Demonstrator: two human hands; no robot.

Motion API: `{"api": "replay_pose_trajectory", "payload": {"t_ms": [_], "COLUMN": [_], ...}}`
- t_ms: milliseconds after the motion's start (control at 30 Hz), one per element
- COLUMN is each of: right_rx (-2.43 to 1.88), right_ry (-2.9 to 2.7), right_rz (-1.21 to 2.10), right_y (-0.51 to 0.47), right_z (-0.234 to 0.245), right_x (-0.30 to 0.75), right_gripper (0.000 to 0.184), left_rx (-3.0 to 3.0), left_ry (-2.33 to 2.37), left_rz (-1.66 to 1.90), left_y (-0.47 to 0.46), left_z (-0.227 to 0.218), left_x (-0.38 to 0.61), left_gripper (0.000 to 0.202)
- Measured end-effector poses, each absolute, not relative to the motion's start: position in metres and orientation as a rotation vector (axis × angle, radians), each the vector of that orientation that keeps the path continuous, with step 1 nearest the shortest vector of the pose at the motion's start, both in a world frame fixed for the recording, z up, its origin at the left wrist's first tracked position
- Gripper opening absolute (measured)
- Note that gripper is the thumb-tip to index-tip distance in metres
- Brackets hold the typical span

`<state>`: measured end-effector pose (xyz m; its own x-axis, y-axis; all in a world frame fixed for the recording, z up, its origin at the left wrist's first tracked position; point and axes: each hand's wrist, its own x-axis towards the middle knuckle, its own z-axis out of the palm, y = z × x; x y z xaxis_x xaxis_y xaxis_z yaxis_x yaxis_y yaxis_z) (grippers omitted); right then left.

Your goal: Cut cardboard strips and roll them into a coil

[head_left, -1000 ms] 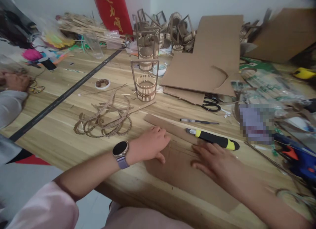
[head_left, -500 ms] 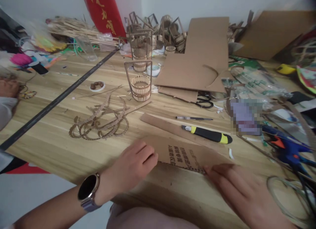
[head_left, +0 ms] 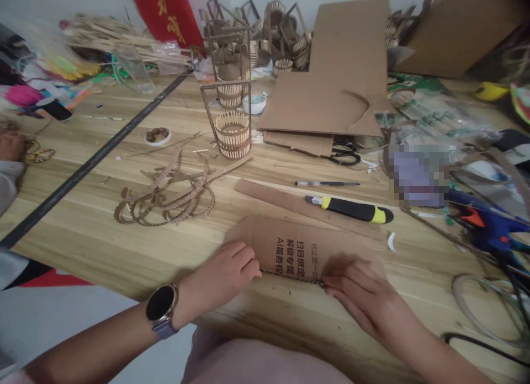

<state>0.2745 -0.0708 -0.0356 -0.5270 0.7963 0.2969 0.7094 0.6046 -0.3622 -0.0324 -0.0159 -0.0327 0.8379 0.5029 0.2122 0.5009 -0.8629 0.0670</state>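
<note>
A printed piece of cardboard [head_left: 265, 235] lies in front of me, its ragged corrugated edge facing my body. My left hand [head_left: 227, 271], with a watch on the wrist, is closed on the left end of that edge, fingers curled and the thumb mostly hidden. Farther right along the same edge, my right hand [head_left: 364, 290] pinches the cardboard between thumb and fingers. Just beyond it lie a long cardboard strip [head_left: 269, 195] and a yellow-and-black utility knife [head_left: 351, 208] with its blade end pointing left. A black pen [head_left: 327, 184] rests behind the knife.
Curly cardboard strips [head_left: 165, 196] lie to the left, near a long dark bar [head_left: 99, 158]. Small handled baskets [head_left: 232, 134] stand behind. A large cardboard sheet [head_left: 331, 97] covers black scissors [head_left: 345, 154] partly. A blue glue gun [head_left: 488, 221] is at right; another person's hand [head_left: 10, 144] is far left.
My right hand has slid left along the cardboard's near edge, closer to my left hand. The view has tilted slightly downward. Both hands stay on the cardboard.
</note>
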Motion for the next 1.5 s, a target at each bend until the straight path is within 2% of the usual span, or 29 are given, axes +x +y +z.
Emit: {"api": "replay_pose_trajectory", "payload": {"t_ms": [200,367,500,633,833,967,1200,1500], "right_rx": [-1.309,-1.259,-1.174,-1.095,-1.066,-1.066,-1.074,-1.121], "right_ry": [-2.482,-2.501,-2.611,-2.711,-2.698,-2.682,-2.711,-2.704], "right_rz": [0.392,0.302,0.068,-0.07,-0.1,-0.077,-0.131,-0.174], "right_y": [-0.059,-0.052,-0.049,-0.048,-0.047,-0.046,-0.044,-0.045], "right_z": [-0.028,-0.038,-0.041,-0.042,-0.047,-0.046,-0.044,-0.047], "right_x": [0.274,0.276,0.275,0.275,0.277,0.276,0.274,0.272], "right_gripper": [0.021,0.016,0.037,0.045,0.043,0.042,0.043,0.043], "left_rx": [3.054,3.042,3.038,3.034,2.955,2.929,2.976,3.055], "left_ry": [0.819,0.816,0.781,0.703,0.845,0.867,0.784,0.713], "left_rz": [0.386,0.397,0.375,0.309,0.38,0.313,0.279,0.291], "left_y": [-0.01,0.003,0.011,0.019,0.031,0.034,0.035,0.036], "left_z": [-0.034,-0.033,-0.033,-0.034,-0.033,-0.035,-0.041,-0.042], "left_x": [-0.028,-0.023,-0.02,-0.019,-0.018,-0.017,-0.018,-0.018], "left_gripper": [0.03,0.037,0.038,0.039,0.027,0.042,0.052,0.04]}}
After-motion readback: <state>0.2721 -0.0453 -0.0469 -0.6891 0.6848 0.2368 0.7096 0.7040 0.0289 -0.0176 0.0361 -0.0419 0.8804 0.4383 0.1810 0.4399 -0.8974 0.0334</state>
